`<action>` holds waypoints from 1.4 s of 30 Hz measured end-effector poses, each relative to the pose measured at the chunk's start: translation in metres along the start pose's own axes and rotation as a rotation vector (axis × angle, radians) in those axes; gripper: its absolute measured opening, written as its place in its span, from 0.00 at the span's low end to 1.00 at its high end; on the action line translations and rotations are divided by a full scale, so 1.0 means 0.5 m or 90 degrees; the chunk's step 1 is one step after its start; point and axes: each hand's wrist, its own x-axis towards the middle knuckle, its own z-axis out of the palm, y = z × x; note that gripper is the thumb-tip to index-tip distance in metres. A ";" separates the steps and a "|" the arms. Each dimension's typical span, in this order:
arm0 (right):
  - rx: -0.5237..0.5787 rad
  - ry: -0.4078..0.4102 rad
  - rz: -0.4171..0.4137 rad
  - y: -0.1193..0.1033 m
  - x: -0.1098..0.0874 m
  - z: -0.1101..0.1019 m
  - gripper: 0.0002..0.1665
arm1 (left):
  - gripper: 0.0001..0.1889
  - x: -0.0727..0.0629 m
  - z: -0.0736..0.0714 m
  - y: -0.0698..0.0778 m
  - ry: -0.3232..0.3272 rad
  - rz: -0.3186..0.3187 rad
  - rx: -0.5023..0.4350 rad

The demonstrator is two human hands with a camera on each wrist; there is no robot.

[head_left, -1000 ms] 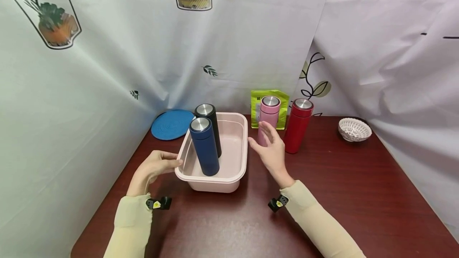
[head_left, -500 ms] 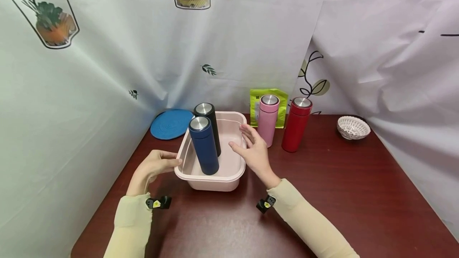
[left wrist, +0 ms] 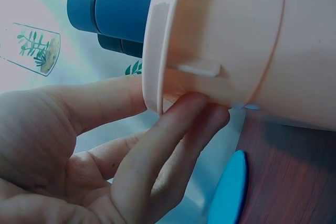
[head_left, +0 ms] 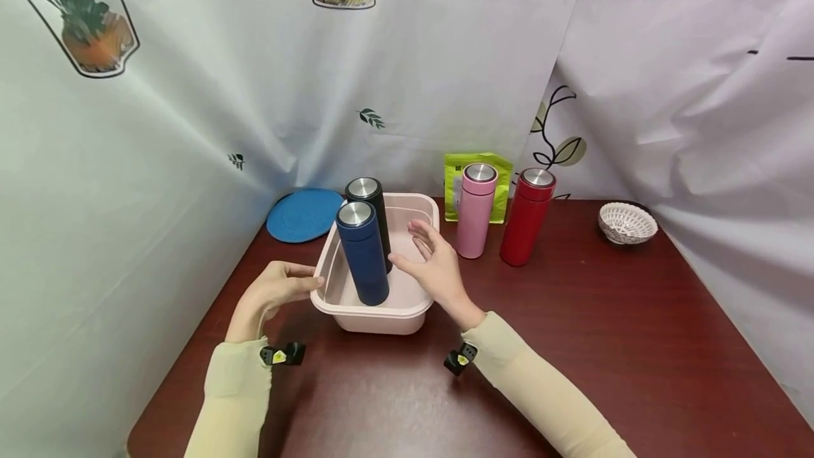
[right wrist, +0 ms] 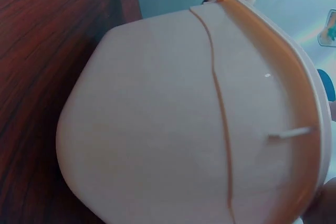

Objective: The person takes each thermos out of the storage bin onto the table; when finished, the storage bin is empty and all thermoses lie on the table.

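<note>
A pale pink plastic basin stands on the dark red table. Upright in its left half are a blue thermos flask and, behind that, a black thermos flask. My left hand pinches the basin's left rim, thumb on top and fingers beneath, as the left wrist view confirms. Over the basin's right side hovers my right hand, fingers spread and nothing in them, its thumb close to the flasks. The basin's outer wall fills most of the right wrist view, which barely shows that hand.
To the right of the basin stand a pink thermos flask and a red thermos flask. A yellow-green packet leans behind the pink one. A white woven basket lies far right, a blue round mat at back left.
My right hand has moved left, from in front of the pink flask to over the basin, near the blue and black flasks. My left hand keeps its hold on the rim.
</note>
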 end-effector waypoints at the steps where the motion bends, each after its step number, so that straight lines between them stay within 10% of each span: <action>1: -0.004 -0.005 0.004 -0.001 0.001 0.002 0.45 | 0.28 0.001 0.000 0.001 0.001 0.001 0.001; 17: -0.027 -0.054 0.011 -0.019 0.022 0.075 0.47 | 0.29 -0.003 -0.009 0.003 0.004 0.007 0.004; 42: -0.255 -0.013 0.003 -0.010 0.025 0.121 0.44 | 0.30 0.003 0.000 0.004 -0.008 -0.001 0.005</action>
